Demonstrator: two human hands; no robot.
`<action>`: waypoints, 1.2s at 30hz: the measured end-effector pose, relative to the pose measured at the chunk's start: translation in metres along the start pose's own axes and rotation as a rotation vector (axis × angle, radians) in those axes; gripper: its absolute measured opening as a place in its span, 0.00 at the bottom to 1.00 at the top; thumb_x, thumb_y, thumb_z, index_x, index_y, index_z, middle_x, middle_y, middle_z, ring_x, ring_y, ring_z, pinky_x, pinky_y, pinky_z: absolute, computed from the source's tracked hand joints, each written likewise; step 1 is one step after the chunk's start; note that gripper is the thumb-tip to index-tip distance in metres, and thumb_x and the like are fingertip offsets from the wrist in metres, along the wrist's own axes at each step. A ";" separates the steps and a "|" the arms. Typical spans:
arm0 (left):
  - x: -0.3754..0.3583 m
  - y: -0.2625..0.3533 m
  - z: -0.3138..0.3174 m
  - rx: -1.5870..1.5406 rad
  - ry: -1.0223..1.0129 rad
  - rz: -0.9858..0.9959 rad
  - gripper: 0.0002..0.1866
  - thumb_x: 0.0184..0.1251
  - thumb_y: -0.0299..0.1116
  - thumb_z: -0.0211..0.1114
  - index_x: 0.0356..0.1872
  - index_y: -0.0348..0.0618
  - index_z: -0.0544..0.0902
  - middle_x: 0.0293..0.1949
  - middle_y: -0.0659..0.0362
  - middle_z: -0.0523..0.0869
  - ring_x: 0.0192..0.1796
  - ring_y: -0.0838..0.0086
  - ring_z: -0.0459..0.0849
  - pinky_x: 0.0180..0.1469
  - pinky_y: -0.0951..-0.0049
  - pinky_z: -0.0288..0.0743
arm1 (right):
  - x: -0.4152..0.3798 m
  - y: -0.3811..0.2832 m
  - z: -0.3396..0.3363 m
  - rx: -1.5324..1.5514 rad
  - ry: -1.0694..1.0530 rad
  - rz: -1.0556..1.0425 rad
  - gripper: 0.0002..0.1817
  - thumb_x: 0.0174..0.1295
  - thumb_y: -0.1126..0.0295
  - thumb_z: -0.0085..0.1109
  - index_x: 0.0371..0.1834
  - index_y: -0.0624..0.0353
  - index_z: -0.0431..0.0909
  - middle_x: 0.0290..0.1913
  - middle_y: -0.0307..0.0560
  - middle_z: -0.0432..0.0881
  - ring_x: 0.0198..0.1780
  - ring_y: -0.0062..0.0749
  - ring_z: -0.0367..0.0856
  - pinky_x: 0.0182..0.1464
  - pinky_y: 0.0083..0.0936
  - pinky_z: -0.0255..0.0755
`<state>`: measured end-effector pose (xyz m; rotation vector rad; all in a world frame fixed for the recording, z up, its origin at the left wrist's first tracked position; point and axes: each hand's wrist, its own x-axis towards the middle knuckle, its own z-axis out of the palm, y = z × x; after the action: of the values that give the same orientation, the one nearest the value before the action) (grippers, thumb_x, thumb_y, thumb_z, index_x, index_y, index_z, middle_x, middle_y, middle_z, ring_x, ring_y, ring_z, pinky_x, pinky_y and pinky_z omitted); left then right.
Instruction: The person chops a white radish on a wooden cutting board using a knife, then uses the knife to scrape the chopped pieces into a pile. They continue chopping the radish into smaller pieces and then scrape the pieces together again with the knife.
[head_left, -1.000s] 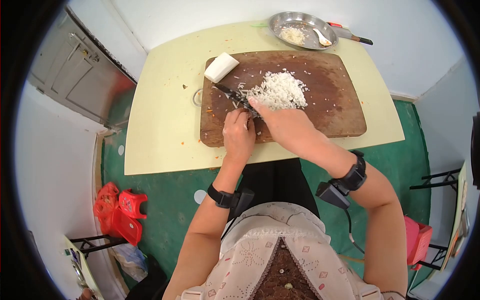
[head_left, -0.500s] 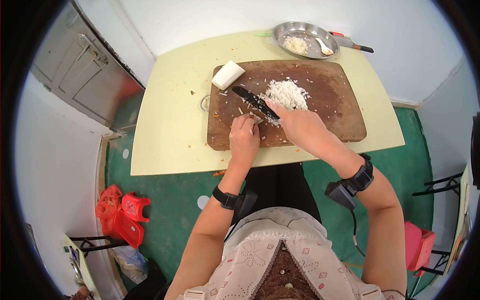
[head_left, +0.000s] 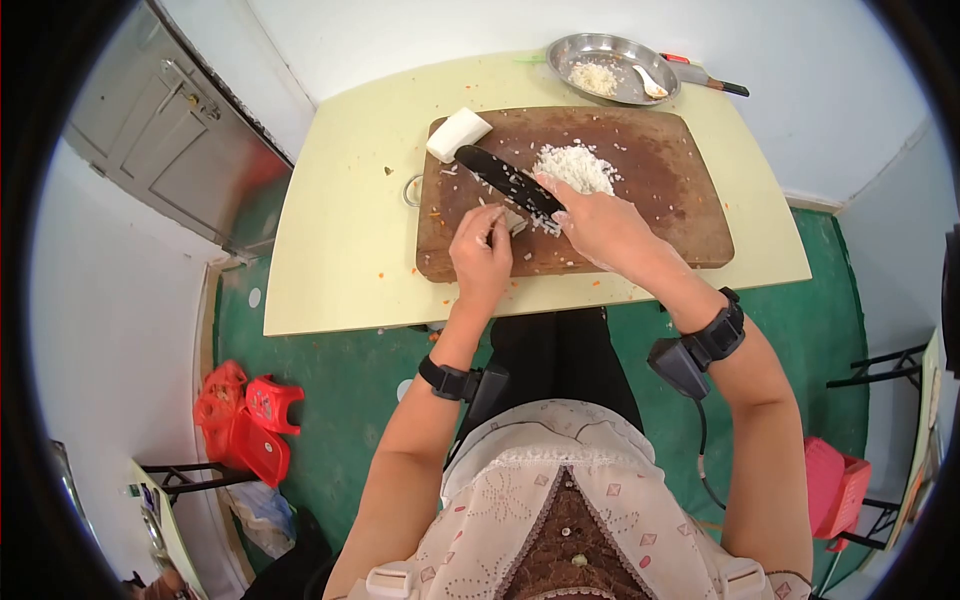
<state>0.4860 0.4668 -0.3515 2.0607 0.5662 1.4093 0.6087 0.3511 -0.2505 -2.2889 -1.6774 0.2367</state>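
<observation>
Presently, the right hand (head_left: 604, 228) is closed around a black knife (head_left: 503, 182), long axis running near right to far left; the left hand (head_left: 482, 252) pinches white strips (head_left: 516, 222) just left of the blade. A minced pile (head_left: 580, 168) lies right of it; a white chunk (head_left: 459, 134), nearer the left hand, sits by the tip at the far-left corner of the board (head_left: 650, 245) on the desk (head_left: 335, 260).

Knife (head_left: 500, 178): black, flecked white. Board (head_left: 665, 180): brown, blotched darker. Heap (head_left: 580, 170) and block (head_left: 458, 134): white. Table (head_left: 340, 220): pale yellow. Floor (head_left: 330, 385): green. Stools (head_left: 268, 403): red. Top (head_left: 500, 485): cream, pink diamond motifs.
</observation>
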 end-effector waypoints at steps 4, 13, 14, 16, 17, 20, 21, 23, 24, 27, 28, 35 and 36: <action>0.000 0.001 -0.002 0.027 0.042 -0.018 0.06 0.55 0.19 0.63 0.35 0.32 0.82 0.37 0.50 0.84 0.38 0.62 0.83 0.42 0.70 0.77 | -0.009 0.000 0.002 0.000 0.014 -0.025 0.28 0.65 0.66 0.49 0.70 0.44 0.58 0.25 0.57 0.80 0.30 0.54 0.79 0.34 0.46 0.72; -0.006 -0.006 -0.001 0.254 -0.103 0.073 0.07 0.49 0.20 0.66 0.32 0.34 0.82 0.37 0.50 0.82 0.41 0.56 0.79 0.45 0.63 0.75 | -0.021 -0.007 0.004 -0.081 0.008 -0.109 0.26 0.62 0.74 0.45 0.66 0.60 0.61 0.22 0.54 0.80 0.27 0.49 0.81 0.30 0.41 0.74; -0.006 -0.006 0.000 0.261 -0.102 0.089 0.07 0.48 0.20 0.66 0.31 0.34 0.82 0.36 0.50 0.82 0.41 0.56 0.79 0.44 0.63 0.75 | -0.020 -0.006 0.004 -0.090 0.006 -0.111 0.27 0.61 0.75 0.45 0.66 0.61 0.61 0.22 0.54 0.80 0.27 0.49 0.81 0.30 0.41 0.74; -0.005 -0.007 0.002 0.274 -0.095 0.110 0.06 0.47 0.19 0.66 0.30 0.34 0.81 0.35 0.51 0.82 0.40 0.56 0.79 0.43 0.63 0.75 | -0.021 -0.007 0.003 -0.093 0.003 -0.118 0.29 0.59 0.77 0.45 0.67 0.62 0.60 0.22 0.54 0.79 0.26 0.49 0.81 0.29 0.41 0.74; -0.005 -0.006 0.002 0.280 -0.092 0.116 0.06 0.47 0.19 0.66 0.29 0.34 0.81 0.35 0.51 0.82 0.39 0.56 0.79 0.43 0.62 0.75 | -0.022 -0.009 0.002 -0.087 0.001 -0.122 0.30 0.58 0.77 0.45 0.67 0.63 0.59 0.22 0.54 0.79 0.26 0.49 0.81 0.29 0.41 0.74; -0.004 -0.004 0.002 0.297 -0.094 0.127 0.06 0.46 0.18 0.66 0.28 0.34 0.81 0.34 0.51 0.83 0.38 0.57 0.80 0.42 0.64 0.75 | -0.021 -0.007 0.007 -0.084 -0.015 -0.150 0.31 0.57 0.78 0.45 0.68 0.64 0.58 0.22 0.55 0.79 0.26 0.49 0.80 0.29 0.41 0.74; -0.003 -0.003 0.002 0.303 -0.096 0.130 0.06 0.46 0.18 0.66 0.28 0.34 0.82 0.34 0.51 0.83 0.38 0.57 0.80 0.42 0.65 0.75 | -0.020 -0.007 0.009 -0.086 -0.022 -0.163 0.31 0.57 0.78 0.45 0.69 0.64 0.57 0.22 0.55 0.79 0.26 0.49 0.80 0.29 0.41 0.74; -0.001 -0.001 0.002 0.286 -0.101 0.122 0.06 0.46 0.18 0.66 0.28 0.34 0.81 0.34 0.51 0.83 0.38 0.57 0.80 0.42 0.64 0.75 | -0.015 -0.007 0.009 -0.080 -0.076 -0.121 0.32 0.57 0.78 0.45 0.69 0.62 0.56 0.24 0.55 0.80 0.27 0.50 0.81 0.30 0.42 0.74; -0.002 0.000 0.001 0.280 -0.103 0.118 0.06 0.46 0.18 0.66 0.28 0.33 0.81 0.34 0.51 0.83 0.38 0.57 0.80 0.42 0.64 0.75 | -0.012 -0.009 0.009 -0.077 -0.103 -0.101 0.32 0.57 0.77 0.45 0.70 0.61 0.56 0.24 0.56 0.80 0.27 0.50 0.81 0.30 0.42 0.74; -0.002 -0.002 0.002 0.274 -0.110 0.133 0.06 0.46 0.18 0.65 0.29 0.33 0.81 0.34 0.50 0.83 0.38 0.56 0.80 0.42 0.64 0.75 | 0.001 -0.010 0.023 -0.037 0.002 -0.112 0.31 0.61 0.74 0.46 0.70 0.55 0.56 0.23 0.57 0.79 0.26 0.51 0.79 0.28 0.44 0.73; -0.002 -0.001 0.002 0.275 -0.108 0.144 0.06 0.46 0.18 0.65 0.29 0.32 0.81 0.34 0.50 0.83 0.38 0.56 0.80 0.42 0.64 0.75 | 0.003 -0.010 0.025 -0.038 0.000 -0.116 0.30 0.62 0.73 0.46 0.70 0.54 0.56 0.23 0.57 0.79 0.26 0.51 0.79 0.28 0.44 0.73; -0.004 -0.003 -0.001 0.236 -0.084 0.198 0.06 0.49 0.18 0.65 0.30 0.32 0.81 0.35 0.50 0.83 0.38 0.57 0.80 0.41 0.64 0.76 | 0.005 -0.006 0.001 0.056 -0.089 0.024 0.30 0.66 0.67 0.46 0.72 0.47 0.54 0.23 0.57 0.79 0.27 0.53 0.79 0.32 0.45 0.72; -0.004 -0.001 -0.001 0.231 -0.089 0.186 0.06 0.49 0.18 0.66 0.30 0.32 0.81 0.35 0.51 0.83 0.38 0.57 0.80 0.41 0.64 0.76 | 0.000 -0.007 -0.003 0.065 -0.090 0.039 0.29 0.66 0.67 0.47 0.71 0.46 0.54 0.23 0.56 0.79 0.27 0.53 0.79 0.32 0.45 0.72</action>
<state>0.4840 0.4649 -0.3546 2.4005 0.5333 1.4014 0.6035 0.3529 -0.2456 -2.2959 -1.6431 0.4029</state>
